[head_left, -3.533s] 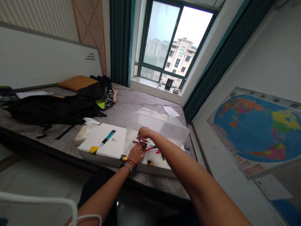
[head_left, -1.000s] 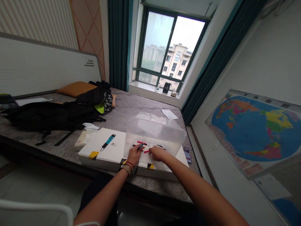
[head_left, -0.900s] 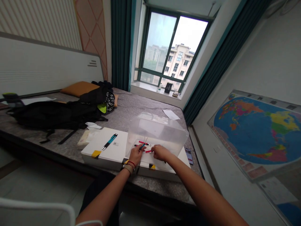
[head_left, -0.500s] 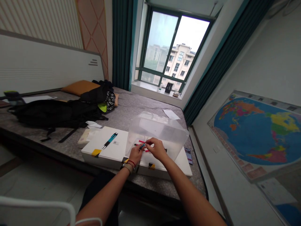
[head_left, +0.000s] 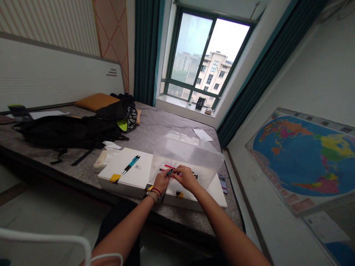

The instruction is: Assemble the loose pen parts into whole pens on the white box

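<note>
My left hand (head_left: pixel 161 181) is closed around a short blue pen barrel (head_left: pixel 169 172), which pokes up past its fingers. Close against the barrel's far end, my right hand (head_left: pixel 185 177) pinches with thumb and fingers; what lies between those fingertips is too small to make out. Both hands are at the open front of a clear plastic bin (head_left: pixel 191 153) lying on its side. Within it, red pen parts (head_left: pixel 168 166) and some dark small pieces lie behind my hands, partly hidden. Two blue-and-black pens (head_left: pixel 131 164) rest side by side on the white box (head_left: pixel 115 168) to the left.
The white box stands on a grey mattress (head_left: pixel 155 118). A tissue pack (head_left: pixel 100 160) touches its left side, and a black backpack (head_left: pixel 63 131) lies farther left. At the right are a phone (head_left: pixel 222 184) and, farther back, a white paper (head_left: pixel 203 135).
My right fingertips have drawn slightly to the right, off the blue barrel's end. My left hand keeps its grip. The whole view has shifted a little.
</note>
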Demonstrator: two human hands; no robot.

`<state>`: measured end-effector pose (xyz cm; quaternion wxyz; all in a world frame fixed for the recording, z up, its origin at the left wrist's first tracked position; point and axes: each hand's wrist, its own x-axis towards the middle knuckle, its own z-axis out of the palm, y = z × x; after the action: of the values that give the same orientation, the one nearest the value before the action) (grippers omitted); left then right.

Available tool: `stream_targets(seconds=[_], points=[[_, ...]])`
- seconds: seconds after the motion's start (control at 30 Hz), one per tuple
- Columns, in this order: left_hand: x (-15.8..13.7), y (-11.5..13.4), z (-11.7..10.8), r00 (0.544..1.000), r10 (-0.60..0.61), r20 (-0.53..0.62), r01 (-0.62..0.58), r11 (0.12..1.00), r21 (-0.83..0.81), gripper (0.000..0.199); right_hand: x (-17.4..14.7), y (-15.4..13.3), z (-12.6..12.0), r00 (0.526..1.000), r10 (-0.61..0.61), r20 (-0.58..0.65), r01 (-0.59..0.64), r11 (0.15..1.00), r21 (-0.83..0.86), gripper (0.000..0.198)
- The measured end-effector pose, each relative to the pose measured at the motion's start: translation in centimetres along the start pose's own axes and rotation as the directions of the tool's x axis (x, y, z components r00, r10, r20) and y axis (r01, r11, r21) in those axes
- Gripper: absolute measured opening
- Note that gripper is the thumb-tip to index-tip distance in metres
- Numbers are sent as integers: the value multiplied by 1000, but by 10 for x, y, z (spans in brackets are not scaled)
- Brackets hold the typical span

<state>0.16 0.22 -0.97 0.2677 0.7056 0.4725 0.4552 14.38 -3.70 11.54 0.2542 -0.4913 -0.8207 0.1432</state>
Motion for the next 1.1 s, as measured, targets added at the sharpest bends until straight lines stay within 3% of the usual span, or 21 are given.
stream_targets(seconds=[0.17,0.33,0.4,0.47,0.57,0.63,0.83,1.1], points=[[0,2,0,1000,-21,9,21,1000,-6,37,4,8,-12,1000,4,-24,-4,1000,2,18],[0,2,1,999,-39,-1,38,996,-82,37,13,31,-70,986,103,-133,-127,974,-186,19],[-1,3,1,1000,-30,-5,29,995,-93,35,14,36,-86,983,170,-64,-181,940,-290,21],[-1,3,1,1000,-16,-8,15,996,-86,34,14,36,-88,954,275,121,-205,891,-406,21],[-2,1,2,1000,0,-18,-1,999,-40,35,13,32,-73,834,413,367,-166,820,-547,22],[-3,0,3,1000,8,-28,-8,1000,-13,35,15,32,-59,801,438,408,-136,797,-588,23],[-5,0,5,998,46,-53,-43,998,52,34,36,43,-21,876,305,374,-88,863,-498,20],[-6,1,5,994,54,-90,-45,994,99,32,64,46,13,849,318,421,-38,832,-554,20]])
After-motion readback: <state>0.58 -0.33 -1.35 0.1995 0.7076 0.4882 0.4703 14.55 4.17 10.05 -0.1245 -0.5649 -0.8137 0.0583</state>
